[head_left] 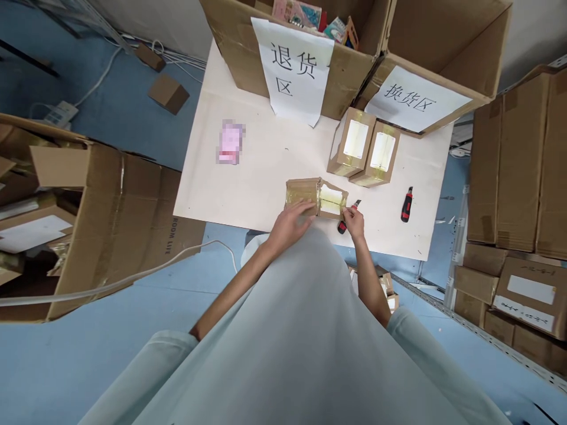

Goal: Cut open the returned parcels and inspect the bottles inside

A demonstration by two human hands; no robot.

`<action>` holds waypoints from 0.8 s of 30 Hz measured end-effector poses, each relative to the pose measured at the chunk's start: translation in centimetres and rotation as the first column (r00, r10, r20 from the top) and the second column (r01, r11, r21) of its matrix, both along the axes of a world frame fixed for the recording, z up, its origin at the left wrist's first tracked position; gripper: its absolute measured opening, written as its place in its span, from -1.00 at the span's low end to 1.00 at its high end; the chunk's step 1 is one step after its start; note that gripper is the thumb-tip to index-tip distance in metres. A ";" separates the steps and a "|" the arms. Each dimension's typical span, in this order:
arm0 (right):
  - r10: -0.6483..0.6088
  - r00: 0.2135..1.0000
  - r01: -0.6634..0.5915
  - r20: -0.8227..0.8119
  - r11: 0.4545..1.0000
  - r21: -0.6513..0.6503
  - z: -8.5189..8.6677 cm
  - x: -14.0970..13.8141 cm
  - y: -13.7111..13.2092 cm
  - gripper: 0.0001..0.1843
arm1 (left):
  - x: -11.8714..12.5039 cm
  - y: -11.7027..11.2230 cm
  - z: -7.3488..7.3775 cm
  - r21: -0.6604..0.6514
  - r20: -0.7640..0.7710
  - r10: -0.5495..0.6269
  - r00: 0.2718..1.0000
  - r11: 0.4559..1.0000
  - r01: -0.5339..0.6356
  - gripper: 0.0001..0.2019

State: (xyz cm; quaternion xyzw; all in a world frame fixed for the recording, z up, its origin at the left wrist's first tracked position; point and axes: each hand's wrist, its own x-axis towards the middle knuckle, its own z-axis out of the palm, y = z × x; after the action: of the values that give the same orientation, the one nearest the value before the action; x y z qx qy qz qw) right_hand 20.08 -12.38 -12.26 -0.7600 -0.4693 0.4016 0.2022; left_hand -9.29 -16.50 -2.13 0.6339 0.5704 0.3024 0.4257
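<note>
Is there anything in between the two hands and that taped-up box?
Nothing visible: the left hand rests on the taped cardboard box, and the right hand touches its labelled end. A utility knife is partly hidden by the right hand, but doesn't seem to block it.

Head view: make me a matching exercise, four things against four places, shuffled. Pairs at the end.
Things
1. Small brown cardboard box with shiny yellowish tape
2. Pink, roughly rectangular, pixelated item
3. Two brown cardboard boxes with white labels, side by side
4. Black-and-red utility knife farther from the hands

Places
A. Close by the large open brown cartons
B. Right part of the pale tabletop
C. Touched by the bare left hand and bare right hand
D. Left part of the tabletop

Pairs: 1-C, 2-D, 3-A, 4-B
</note>
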 end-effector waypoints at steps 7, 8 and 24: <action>0.044 0.996 -0.042 -0.080 0.999 0.025 0.6 -1.9 -0.3 -0.41 | -1.9 -0.1 -1.7 0.039 -0.220 -0.014 0.975 0.999 0.023 -0.45; 0.060 0.993 -0.057 -0.097 0.998 0.028 0.8 -2.7 -0.2 -0.42 | -2.5 -0.1 -2.4 0.034 -0.249 0.010 0.968 0.999 -0.002 -0.43; 0.704 0.647 -0.743 0.295 0.669 0.032 13.1 -18.0 1.4 -0.44 | -12.4 1.6 -5.8 -0.157 -0.593 0.293 0.750 0.871 -0.465 -0.66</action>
State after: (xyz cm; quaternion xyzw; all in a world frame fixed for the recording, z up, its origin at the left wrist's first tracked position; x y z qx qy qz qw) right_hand 2.04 -10.99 0.80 -0.5366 -0.7846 0.3100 0.0184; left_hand -21.74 -14.91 -7.90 0.4920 0.8246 0.0989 0.2612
